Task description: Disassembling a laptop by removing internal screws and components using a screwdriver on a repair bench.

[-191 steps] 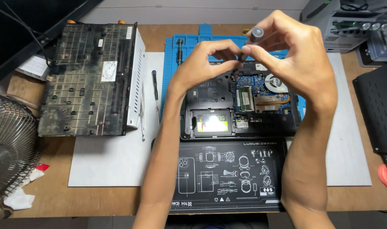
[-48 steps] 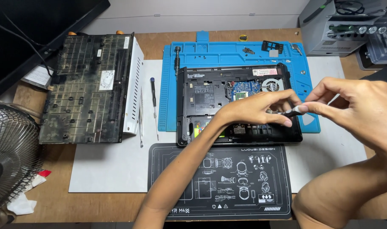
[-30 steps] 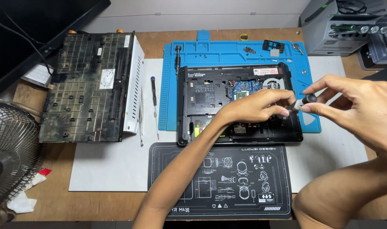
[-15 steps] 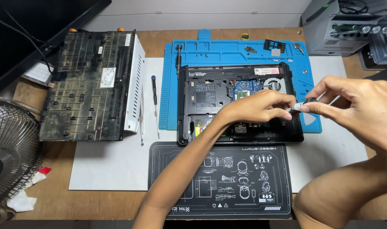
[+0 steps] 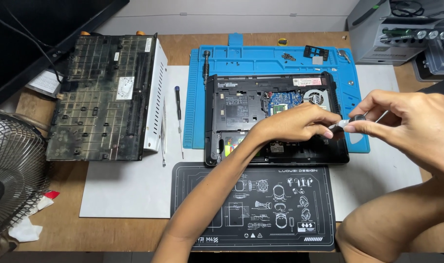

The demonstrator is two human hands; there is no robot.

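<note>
Wooden desk [image 5: 66, 234] is seen beneath everything, with a white sheet [image 5: 129, 190] laid over its middle. A dark, dusty keyboard panel [image 5: 102, 97] is lain face down at the left, beside a wire fan guard [image 5: 12, 170]. A blue silicone work mat [image 5: 261, 61] is spread at the back, and a black printed mat [image 5: 253, 204] is placed in front of it. On the blue mat an opened black laptop base [image 5: 241, 107] is set with its circuit board and cooling fan exposed. A slim screwdriver [image 5: 178, 119] is left on the white sheet, well apart from the hands.

The left hand [image 5: 295, 124] is reached across the laptop base, its fingers curled shut on the tip end of a small dark-tipped tool [image 5: 346, 124]. The right hand [image 5: 412, 126] is closed around the tool's other end, thumb and forefinger pinched at its silver collar. The tool is held just above the laptop's right edge.

The step in hand is judged to be the fitting or adjusting of the tool's tip. A steady, aligned grip between both hands would be called for next, since the part is small.
</note>
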